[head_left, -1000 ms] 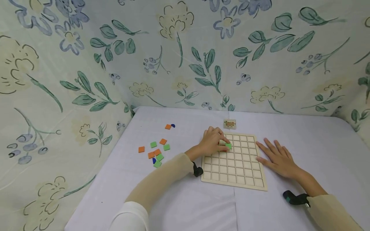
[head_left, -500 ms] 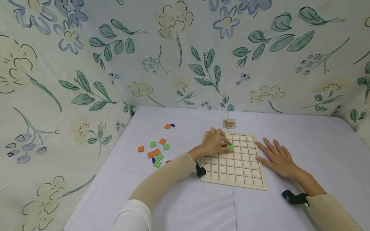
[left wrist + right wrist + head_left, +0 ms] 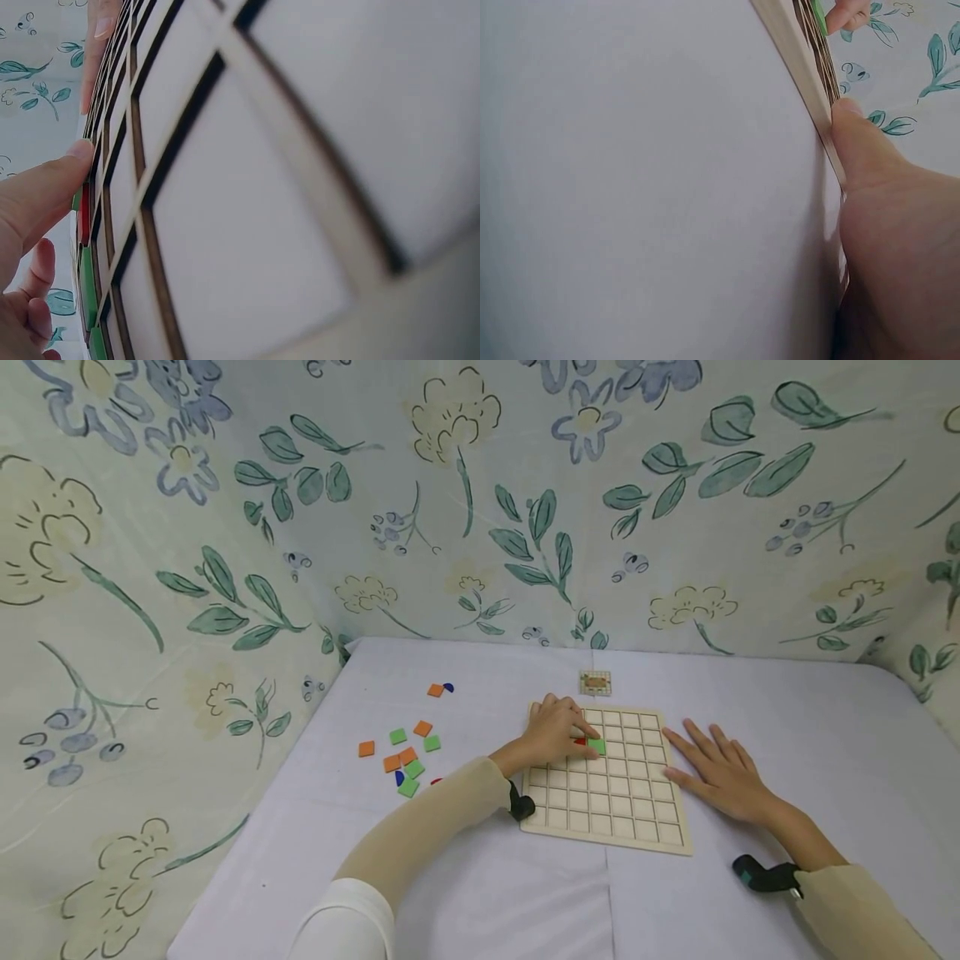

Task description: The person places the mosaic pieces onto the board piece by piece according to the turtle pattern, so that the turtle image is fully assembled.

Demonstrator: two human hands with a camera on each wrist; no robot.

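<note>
Green tile lies on the gridded board, just beside a red piece; I pinch it between my left hand's thumb and forefinger. My right hand rests spread, its thumb touching the board's edge on the desk.

A white-draped bench carries a square wooden grid board. Just beyond the board lies a small patterned card. Scattered left of the board, well apart from it, are five orange square tiles, four green square tiles and two blue pieces, one half-round. Nearer the board, a red piece shows, mostly hidden.
</note>
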